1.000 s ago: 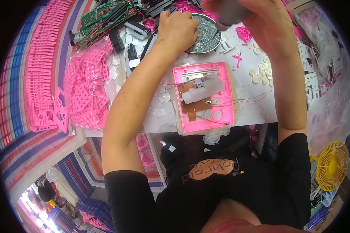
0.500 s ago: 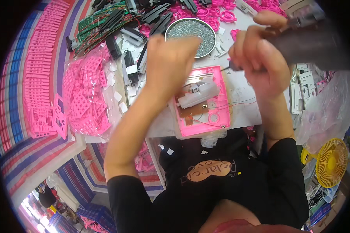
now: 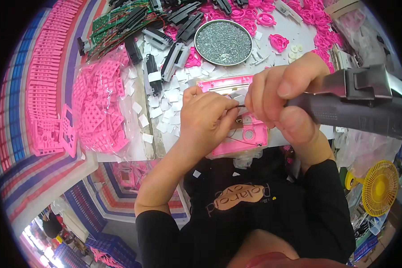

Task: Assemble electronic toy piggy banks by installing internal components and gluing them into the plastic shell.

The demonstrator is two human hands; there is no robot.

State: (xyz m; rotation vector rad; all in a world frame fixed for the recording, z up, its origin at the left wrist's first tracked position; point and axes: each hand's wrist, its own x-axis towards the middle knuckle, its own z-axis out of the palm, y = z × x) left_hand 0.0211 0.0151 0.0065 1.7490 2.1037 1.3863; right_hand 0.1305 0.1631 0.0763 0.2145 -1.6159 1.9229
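Observation:
My right hand (image 3: 283,91) is wrapped round a dark electric screwdriver (image 3: 344,109) with a metal clip on its body. Its thin bit points left, toward the fingertips of my left hand (image 3: 205,117). Those fingers are pinched together at the end of the bit; whatever sits between them is too small to make out. Both hands hover over a pink plastic casing (image 3: 228,146), which lies on the table in front of me. A brown circuit board (image 3: 237,125) shows inside the casing, and my hands cover much of the rest.
Behind the casing stands a round metal dish (image 3: 223,42) full of small screws. White square pieces (image 3: 169,107) lie scattered to its left, beside a bag of pink grilles (image 3: 98,105). Black mechanisms (image 3: 183,24), pink rings (image 3: 279,42) and a yellow fan (image 3: 379,187) surround the work.
My left hand has come down from near the screw dish to the screwdriver's bit, its fingers pinched. My right hand has lowered and moved slightly left with the screwdriver, over the casing.

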